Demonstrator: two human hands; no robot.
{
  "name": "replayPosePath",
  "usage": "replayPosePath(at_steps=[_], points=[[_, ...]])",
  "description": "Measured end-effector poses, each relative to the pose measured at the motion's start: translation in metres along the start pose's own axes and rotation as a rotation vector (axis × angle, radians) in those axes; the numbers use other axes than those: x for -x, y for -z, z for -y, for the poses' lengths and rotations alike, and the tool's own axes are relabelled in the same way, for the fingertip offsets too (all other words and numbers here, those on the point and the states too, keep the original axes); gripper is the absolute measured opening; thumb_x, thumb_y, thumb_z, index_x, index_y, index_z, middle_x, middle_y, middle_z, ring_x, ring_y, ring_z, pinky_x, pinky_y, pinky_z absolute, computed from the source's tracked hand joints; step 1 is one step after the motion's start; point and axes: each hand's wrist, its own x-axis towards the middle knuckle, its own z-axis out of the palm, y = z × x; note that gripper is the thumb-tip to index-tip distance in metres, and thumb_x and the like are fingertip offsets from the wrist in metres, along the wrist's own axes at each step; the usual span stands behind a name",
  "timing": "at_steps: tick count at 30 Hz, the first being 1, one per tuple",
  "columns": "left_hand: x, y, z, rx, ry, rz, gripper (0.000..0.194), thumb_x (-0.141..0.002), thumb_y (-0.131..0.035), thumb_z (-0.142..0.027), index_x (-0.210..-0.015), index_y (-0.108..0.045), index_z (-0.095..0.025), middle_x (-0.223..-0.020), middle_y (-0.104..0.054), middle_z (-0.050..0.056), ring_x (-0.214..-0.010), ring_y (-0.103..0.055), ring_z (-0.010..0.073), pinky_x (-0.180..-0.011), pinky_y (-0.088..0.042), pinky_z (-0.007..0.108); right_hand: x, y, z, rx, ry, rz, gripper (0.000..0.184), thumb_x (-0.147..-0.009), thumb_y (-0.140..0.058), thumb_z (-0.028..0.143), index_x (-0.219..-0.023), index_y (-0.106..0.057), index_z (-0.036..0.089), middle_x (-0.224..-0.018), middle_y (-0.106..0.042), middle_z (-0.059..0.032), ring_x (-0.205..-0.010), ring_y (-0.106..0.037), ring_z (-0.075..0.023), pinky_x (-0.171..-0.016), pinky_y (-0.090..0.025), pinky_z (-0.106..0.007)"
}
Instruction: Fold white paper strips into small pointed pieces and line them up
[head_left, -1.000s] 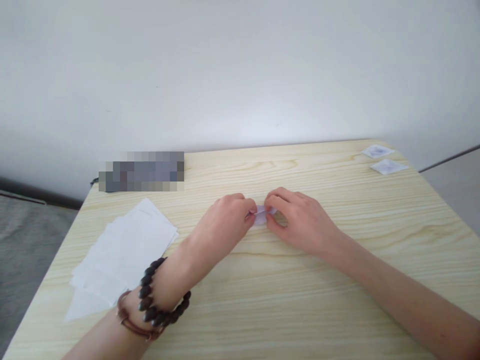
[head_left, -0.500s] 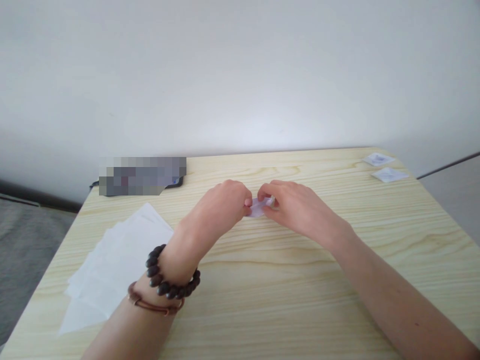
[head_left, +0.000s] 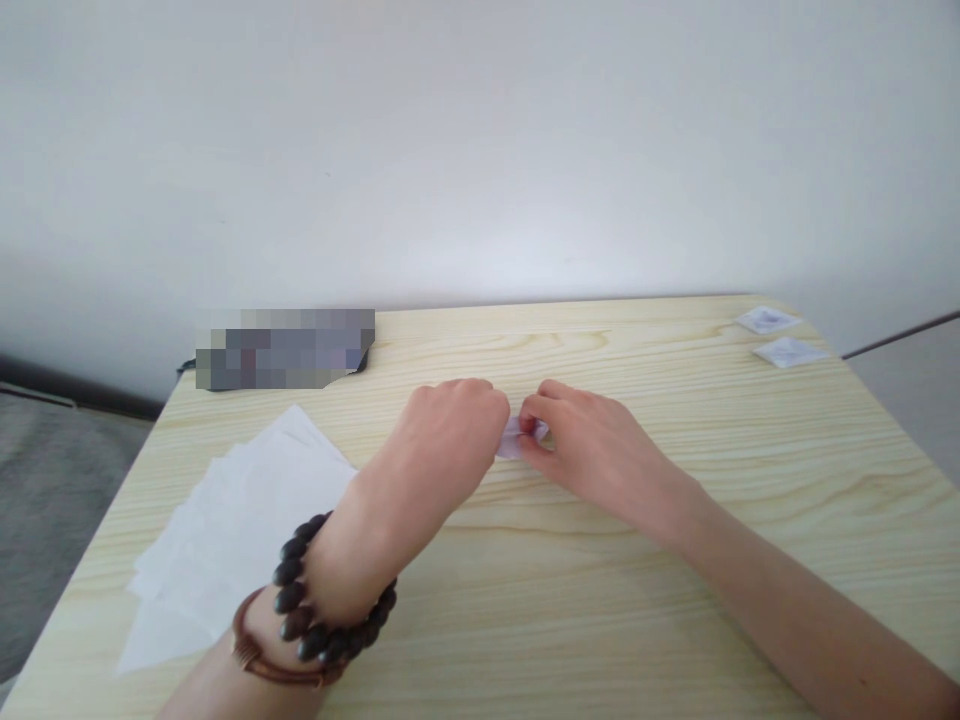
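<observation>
One small folded paper (head_left: 511,440) was between both hands, right of the fanned white sheets (head_left: 247,520) on the wood-grain tabletop (head_left: 600,600). The right hand's (head_left: 600,430) grip pinched the paper's right end; the left hand (head_left: 450,440) touched its other end, fingertips hidden, so its grip could not be told. Well right of the sheets lay two folded paper diamonds (head_left: 789,352).

Held piece (head_left: 510,441), loose sheets (head_left: 232,525): matt paper. Tabletop (head_left: 570,610): smooth wood-grain. Bead bracelet (head_left: 289,598): smooth, wood-like. Wall (head_left: 480,150): smooth, faint sheen.
</observation>
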Motion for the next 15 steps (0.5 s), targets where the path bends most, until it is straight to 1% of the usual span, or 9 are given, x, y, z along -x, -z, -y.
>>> replayPosePath(at_steps=[5, 9, 12, 15], points=[[-0.0007, -0.0027, -0.0014, -0.037, 0.009, -0.054, 0.022, -0.082, -0.050, -0.007, -0.078, -0.068, -0.019, -0.085, -0.069, 0.004, -0.074, -0.066, 0.0236, -0.052, -0.037, 0.029, 0.0005, -0.0023, 0.0026, -0.012, -0.018, -0.034, 0.016, -0.087, -0.052, 0.024, -0.084, -0.067, 0.019, -0.100, -0.063, -0.0035, -0.072, -0.062, -0.0160, -0.060, -0.037, -0.028], [-0.0021, -0.0065, 0.0003, -0.025, -0.002, -0.098, 0.021, -0.085, -0.051, -0.012, -0.079, -0.069, -0.020, -0.090, -0.069, 0.003, -0.082, -0.066, 0.0245, -0.054, -0.038, 0.030, -0.0002, -0.0036, 0.0061, -0.019, -0.080, -0.041, 0.016, -0.089, -0.050, 0.022, -0.085, -0.066, 0.017, -0.097, -0.064, -0.0046, -0.076, -0.063, -0.0174, -0.062, -0.039, -0.029], [-0.0033, -0.0074, 0.0019, -0.018, 0.011, -0.096, 0.021, -0.087, -0.050, -0.016, -0.080, -0.070, -0.020, -0.092, -0.069, 0.003, -0.083, -0.067, 0.0244, -0.054, -0.038, 0.030, -0.0007, -0.0073, 0.0064, -0.049, -0.100, -0.061, 0.016, -0.090, -0.050, 0.021, -0.087, -0.066, 0.017, -0.096, -0.065, -0.0047, -0.079, -0.064, -0.0185, -0.065, -0.040, -0.029], [-0.0042, -0.0064, 0.0028, -0.023, -0.001, -0.075, 0.022, -0.087, -0.049, -0.014, -0.081, -0.070, -0.019, -0.093, -0.070, 0.004, -0.080, -0.067, 0.0226, -0.054, -0.036, 0.029, -0.0012, -0.0108, 0.0039, -0.094, -0.067, -0.084, 0.014, -0.088, -0.053, 0.020, -0.087, -0.067, 0.017, -0.098, -0.065, -0.0041, -0.080, -0.064, -0.0181, -0.066, -0.041, -0.030]])
